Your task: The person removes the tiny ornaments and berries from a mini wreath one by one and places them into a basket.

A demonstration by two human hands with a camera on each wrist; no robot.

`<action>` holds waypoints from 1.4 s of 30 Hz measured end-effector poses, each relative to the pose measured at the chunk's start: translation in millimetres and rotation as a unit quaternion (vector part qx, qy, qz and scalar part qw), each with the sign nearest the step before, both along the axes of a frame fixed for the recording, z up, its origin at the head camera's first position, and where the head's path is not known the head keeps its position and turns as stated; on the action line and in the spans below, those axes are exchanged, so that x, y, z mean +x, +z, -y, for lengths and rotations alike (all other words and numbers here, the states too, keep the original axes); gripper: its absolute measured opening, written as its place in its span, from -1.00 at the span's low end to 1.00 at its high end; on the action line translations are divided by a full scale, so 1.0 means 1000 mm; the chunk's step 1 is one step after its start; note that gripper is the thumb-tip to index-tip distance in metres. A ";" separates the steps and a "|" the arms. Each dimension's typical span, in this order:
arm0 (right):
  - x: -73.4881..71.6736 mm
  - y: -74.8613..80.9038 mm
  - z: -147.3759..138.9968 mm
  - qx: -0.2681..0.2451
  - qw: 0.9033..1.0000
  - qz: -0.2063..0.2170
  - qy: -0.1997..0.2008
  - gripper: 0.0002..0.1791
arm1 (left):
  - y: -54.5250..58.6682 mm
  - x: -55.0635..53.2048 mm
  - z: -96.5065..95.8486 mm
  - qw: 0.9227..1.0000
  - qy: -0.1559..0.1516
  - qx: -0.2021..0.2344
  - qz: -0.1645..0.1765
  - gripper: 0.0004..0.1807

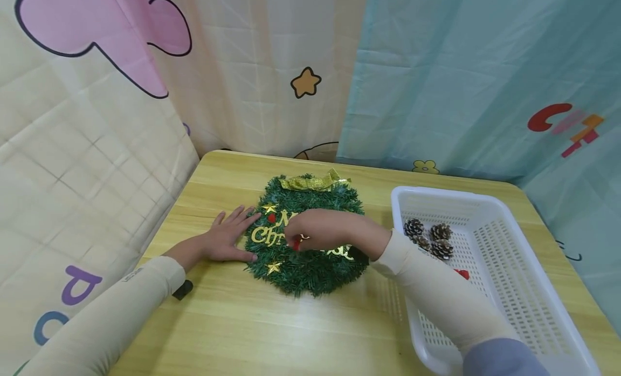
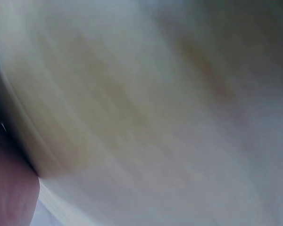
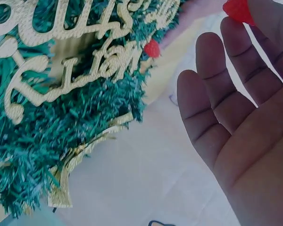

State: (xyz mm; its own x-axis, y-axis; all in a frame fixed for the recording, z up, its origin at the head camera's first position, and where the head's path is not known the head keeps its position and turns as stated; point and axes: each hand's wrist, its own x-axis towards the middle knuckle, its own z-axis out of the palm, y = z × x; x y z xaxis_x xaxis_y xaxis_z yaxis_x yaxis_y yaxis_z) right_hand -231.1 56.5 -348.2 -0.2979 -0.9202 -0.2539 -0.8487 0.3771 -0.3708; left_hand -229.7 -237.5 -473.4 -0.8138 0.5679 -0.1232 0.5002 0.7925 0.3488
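A green tinsel wreath point(image 1: 308, 276) lies on the table, bearing gold "Merry Christmas" lettering point(image 1: 264, 236), gold stars point(image 1: 274, 267) and a gold bow point(image 1: 312, 182) along its far edge. My left hand point(image 1: 228, 238) rests at its left side, fingers spread, fingertips on the tinsel. Over the lettering, my right hand point(image 1: 322, 228) pinches a small red berry-like ornament point(image 3: 238, 10) between thumb and fingertip. A similar red piece point(image 3: 152, 48) sits on the wreath beside the lettering. The left wrist view is mostly blur, with a bit of skin in the lower left corner.
To the right stands a white perforated basket point(image 1: 526, 246) holding several pinecones point(image 1: 441, 249) and a red piece point(image 1: 462, 273), partly behind my right forearm. A small black object point(image 1: 183, 289) is by my left wrist. Printed curtains point(image 1: 271, 68) hang behind the wooden table point(image 1: 271, 333).
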 end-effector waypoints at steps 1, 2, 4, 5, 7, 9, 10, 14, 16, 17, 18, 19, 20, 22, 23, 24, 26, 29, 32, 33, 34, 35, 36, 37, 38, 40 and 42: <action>0.000 0.001 -0.003 -0.003 1.000 -0.002 0.001 -0.95 | 0.000 0.000 0.000 1.000 0.001 0.000 0.000 0.19; 0.000 0.003 -0.006 -0.007 1.000 -0.004 0.001 -0.94 | 0.000 0.000 0.000 1.000 0.001 -0.001 0.000 0.19; 0.001 0.005 -0.012 -0.013 1.000 -0.006 -0.001 -0.92 | 0.000 0.000 0.001 1.000 0.001 -0.002 -0.001 0.19; 0.001 0.006 -0.016 -0.015 1.000 -0.007 -0.004 -0.92 | -0.001 -0.001 0.001 1.000 0.001 -0.003 -0.001 0.19; 0.002 0.008 -0.023 -0.021 1.000 -0.005 -0.012 -0.92 | 0.000 -0.001 0.001 1.000 -0.001 -0.002 -0.002 0.19; 0.002 0.010 -0.030 -0.025 0.999 -0.003 -0.021 -0.91 | 0.000 -0.001 0.001 1.000 -0.002 -0.002 -0.002 0.19; 0.003 0.011 -0.034 -0.028 0.999 -0.003 -0.025 -0.90 | 0.000 -0.001 0.001 1.000 -0.002 -0.002 -0.001 0.19; 0.005 0.016 -0.049 -0.035 0.999 0.001 -0.038 -0.89 | 0.000 0.000 0.000 1.000 -0.002 -0.004 0.000 0.20; 0.007 0.018 -0.057 -0.039 0.998 0.007 -0.045 -0.90 | -0.001 0.000 0.000 1.000 0.000 -0.005 0.000 0.20; 0.007 0.019 -0.060 -0.040 0.998 0.009 -0.049 -0.89 | -0.001 0.000 0.000 1.000 0.000 -0.006 0.000 0.20; 0.008 0.019 -0.064 -0.040 0.998 0.009 -0.053 -0.90 | -0.001 0.001 0.000 1.000 0.000 -0.005 0.001 0.20; 0.009 0.020 -0.068 -0.042 0.997 0.010 -0.058 -0.88 | -0.002 0.001 0.000 1.000 0.000 -0.004 0.000 0.20; 0.009 0.020 -0.072 -0.043 0.997 0.009 -0.059 -0.87 | -0.002 0.001 0.000 1.000 0.000 -0.003 0.001 0.20; 0.009 0.021 -0.079 -0.046 0.997 0.006 -0.062 -0.85 | -0.001 0.002 0.000 1.000 0.000 -0.003 0.002 0.19; 0.010 0.022 -0.083 -0.049 0.997 0.004 -0.063 -0.84 | -0.001 0.003 -0.001 1.000 -0.001 0.000 0.002 0.19; 0.010 0.022 -0.087 -0.052 0.997 0.001 -0.061 -0.83 | -0.001 0.003 -0.001 1.000 -0.001 0.002 0.001 0.19; 0.011 0.022 -0.095 -0.058 0.996 -0.002 -0.062 -0.81 | 0.000 0.003 0.000 1.000 -0.001 0.001 -0.001 0.19; 0.013 0.023 -0.108 -0.067 0.995 -0.002 -0.068 -0.80 | 0.001 0.003 0.000 1.000 0.000 0.002 -0.004 0.19; 0.017 0.024 -0.121 -0.061 0.995 -0.002 -0.083 -0.80 | 0.001 0.002 0.000 1.000 0.000 -0.002 -0.003 0.19; 0.018 0.024 -0.125 -0.057 0.994 -0.004 -0.090 -0.80 | 0.001 0.002 0.000 1.000 0.000 -0.003 -0.002 0.19; 0.020 0.023 -0.129 -0.051 0.994 -0.006 -0.095 -0.79 | 0.001 0.002 0.000 1.000 0.000 -0.003 -0.001 0.19; 0.022 0.023 -0.133 -0.045 0.994 -0.011 -0.100 -0.79 | 0.001 0.002 0.000 1.000 0.000 -0.001 0.000 0.19; 0.024 0.024 -0.136 -0.040 0.994 -0.015 -0.104 -0.80 | 0.001 0.002 0.000 1.000 0.001 -0.003 0.002 0.20; 0.026 0.024 -0.140 -0.036 0.993 -0.020 -0.107 -0.80 | 0.001 0.002 0.000 1.000 0.002 -0.004 0.003 0.20; 0.028 0.024 -0.143 -0.033 0.993 -0.025 -0.109 -0.80 | 0.001 0.002 0.000 1.000 0.002 -0.005 0.004 0.20; 0.032 0.026 -0.150 -0.032 0.993 -0.033 -0.111 -0.80 | 0.002 0.003 0.000 1.000 0.002 -0.001 0.003 0.20; 0.036 0.027 -0.156 -0.033 0.992 -0.038 -0.115 -0.80 | 0.002 0.003 0.000 1.000 0.001 0.002 0.002 0.20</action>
